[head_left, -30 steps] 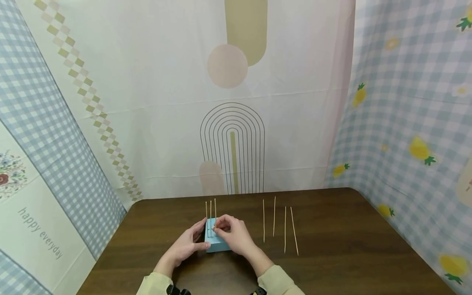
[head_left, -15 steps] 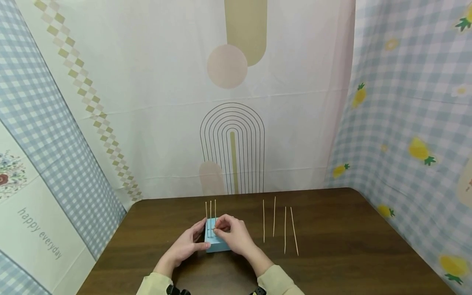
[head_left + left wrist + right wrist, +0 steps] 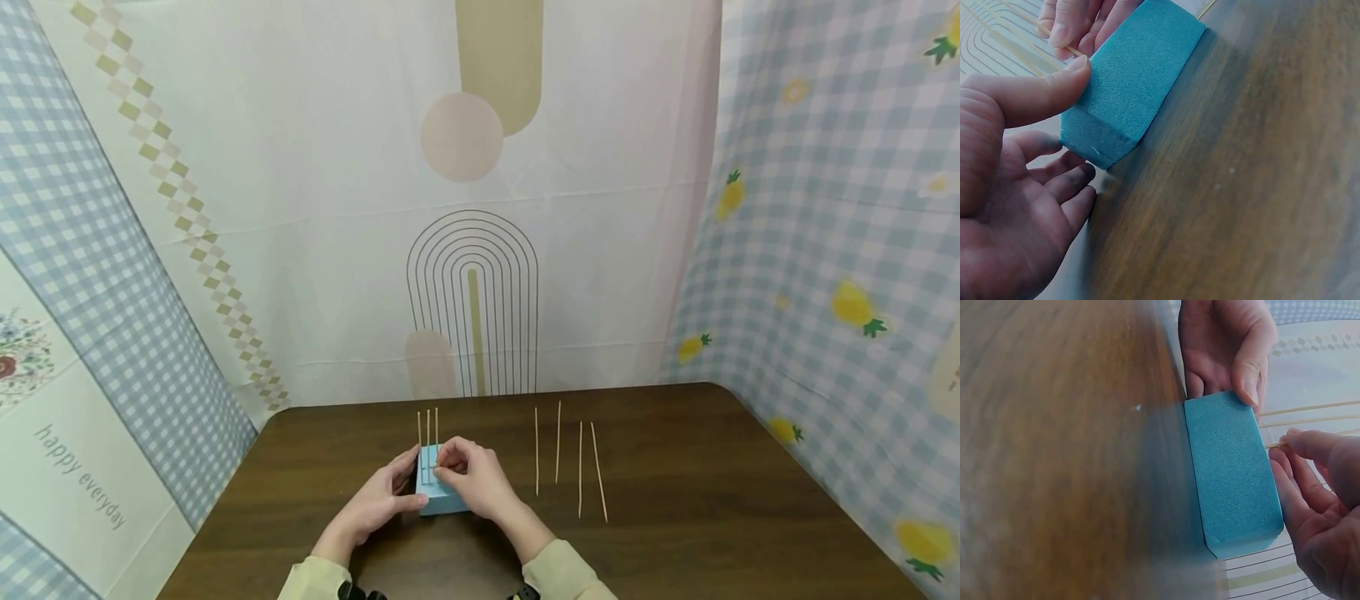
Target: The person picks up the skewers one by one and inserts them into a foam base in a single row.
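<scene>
A light blue foam block sits on the table with thin wooden skewers standing upright in a row along its left part. My left hand holds the block's left end, the thumb at the front edge and the fingers behind, as the left wrist view confirms. Between thumb and fingertips my right hand pinches the rightmost skewer low down, close to the block's top. Two other skewers, the left one and the middle one, stand untouched. The pinched skewer's lower tip is hidden by the fingers in the head view.
Several loose skewers lie on the dark wooden table to the right of the right hand, roughly side by side. A patterned cloth hangs behind the table, and a checked cloth hangs on the right.
The pinched skewer's top has sunk slightly and drifted a little left, nearer the height of the other two. Both hands keep nearly the same places.
</scene>
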`<state>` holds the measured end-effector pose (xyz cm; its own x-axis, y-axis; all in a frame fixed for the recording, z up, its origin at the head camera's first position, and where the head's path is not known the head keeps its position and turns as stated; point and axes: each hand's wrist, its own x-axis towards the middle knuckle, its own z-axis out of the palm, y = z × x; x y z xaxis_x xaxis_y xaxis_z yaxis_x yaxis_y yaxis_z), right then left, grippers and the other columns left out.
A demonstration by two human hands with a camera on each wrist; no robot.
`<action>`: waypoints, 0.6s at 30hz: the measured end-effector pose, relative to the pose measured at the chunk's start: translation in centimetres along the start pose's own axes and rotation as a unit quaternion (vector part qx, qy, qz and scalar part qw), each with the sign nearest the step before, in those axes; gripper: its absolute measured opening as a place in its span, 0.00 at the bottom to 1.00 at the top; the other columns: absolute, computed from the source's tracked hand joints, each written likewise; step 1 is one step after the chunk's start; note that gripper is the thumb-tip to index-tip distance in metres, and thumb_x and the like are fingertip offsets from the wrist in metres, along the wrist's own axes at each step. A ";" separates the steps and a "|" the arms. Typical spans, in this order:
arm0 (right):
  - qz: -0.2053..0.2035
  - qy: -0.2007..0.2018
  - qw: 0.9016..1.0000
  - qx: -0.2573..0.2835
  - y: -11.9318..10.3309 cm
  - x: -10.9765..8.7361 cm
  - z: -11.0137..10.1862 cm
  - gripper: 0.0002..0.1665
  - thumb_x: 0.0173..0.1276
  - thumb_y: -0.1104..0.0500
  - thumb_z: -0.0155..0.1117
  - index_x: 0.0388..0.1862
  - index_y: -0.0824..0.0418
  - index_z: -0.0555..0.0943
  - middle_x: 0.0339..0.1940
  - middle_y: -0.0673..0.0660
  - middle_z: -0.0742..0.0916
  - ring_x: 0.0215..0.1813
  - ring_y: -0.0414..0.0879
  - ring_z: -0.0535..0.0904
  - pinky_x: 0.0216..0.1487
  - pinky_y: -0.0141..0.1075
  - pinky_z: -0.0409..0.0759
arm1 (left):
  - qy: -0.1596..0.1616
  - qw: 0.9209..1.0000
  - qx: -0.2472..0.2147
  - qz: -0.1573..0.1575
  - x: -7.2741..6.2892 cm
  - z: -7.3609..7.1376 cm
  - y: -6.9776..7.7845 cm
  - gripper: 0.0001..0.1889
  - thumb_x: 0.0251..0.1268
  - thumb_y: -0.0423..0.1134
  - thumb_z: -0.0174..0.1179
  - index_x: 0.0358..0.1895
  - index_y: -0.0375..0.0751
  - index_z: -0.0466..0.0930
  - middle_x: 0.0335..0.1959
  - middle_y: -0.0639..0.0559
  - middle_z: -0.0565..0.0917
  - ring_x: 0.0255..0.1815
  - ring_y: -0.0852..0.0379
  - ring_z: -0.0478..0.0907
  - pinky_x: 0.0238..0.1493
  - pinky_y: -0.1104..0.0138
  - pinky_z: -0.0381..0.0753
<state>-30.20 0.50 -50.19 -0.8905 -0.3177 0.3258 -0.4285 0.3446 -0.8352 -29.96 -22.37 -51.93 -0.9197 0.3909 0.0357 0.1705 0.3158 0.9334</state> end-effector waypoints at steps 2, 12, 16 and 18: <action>-0.001 -0.003 1.000 -0.003 0.0 0.1 0.0 0.06 0.74 0.58 0.75 0.41 0.52 0.83 0.36 0.42 0.88 0.39 0.37 0.82 0.45 0.34 0.81 | 0.000 1.000 0.002 0.001 0.0 0.0 0.1 0.49 0.69 0.36 0.73 0.85 0.28 0.52 0.85 0.30 0.54 0.84 0.29 0.52 0.80 0.38 0.54; -0.003 -0.016 1.000 -0.015 -0.1 0.2 -0.2 0.07 0.75 0.57 0.74 0.42 0.51 0.82 0.37 0.42 0.87 0.40 0.38 0.82 0.45 0.35 0.81 | 0.004 1.000 0.005 -0.002 0.1 -0.2 0.2 0.49 0.69 0.36 0.73 0.85 0.29 0.52 0.85 0.29 0.54 0.84 0.29 0.52 0.80 0.38 0.56; -0.001 -0.018 1.000 -0.016 0.0 0.1 -0.1 0.07 0.75 0.58 0.74 0.41 0.51 0.82 0.37 0.42 0.87 0.40 0.38 0.81 0.45 0.35 0.81 | 0.002 1.000 0.004 -0.003 0.0 -0.1 0.0 0.49 0.69 0.36 0.73 0.85 0.29 0.52 0.86 0.29 0.53 0.84 0.28 0.52 0.80 0.38 0.55; -0.001 -0.019 1.000 -0.016 0.1 0.1 0.0 0.07 0.75 0.58 0.74 0.41 0.51 0.82 0.37 0.42 0.87 0.40 0.38 0.81 0.45 0.35 0.81 | 0.001 1.000 0.003 -0.005 0.0 -0.1 0.0 0.49 0.69 0.36 0.73 0.85 0.29 0.52 0.86 0.29 0.53 0.84 0.28 0.52 0.80 0.38 0.55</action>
<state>-30.30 0.55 -50.20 -0.8834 -0.3512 0.3102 -0.4358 0.3724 -0.8194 -30.00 -22.48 -51.91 -0.9218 0.3867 0.0278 0.1639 0.3238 0.9318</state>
